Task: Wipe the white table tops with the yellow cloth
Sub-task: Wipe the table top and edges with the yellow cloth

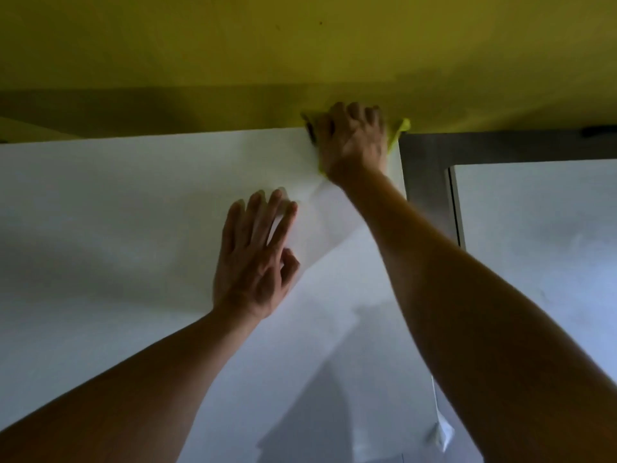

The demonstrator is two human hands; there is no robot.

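My right hand presses the yellow cloth at the far right corner of the white table top. Its fingers curl over the cloth at the back edge, and only the cloth's edges show around the hand. My left hand lies flat on the table top, fingers spread, nearer to me and left of the right hand. It rests on a sheet of white paper that lies on the table.
A yellow wall rises right behind the table's far edge. To the right, across a grey gap, lies a second white table top. A small slip of white paper hangs at the first table's right edge, near me.
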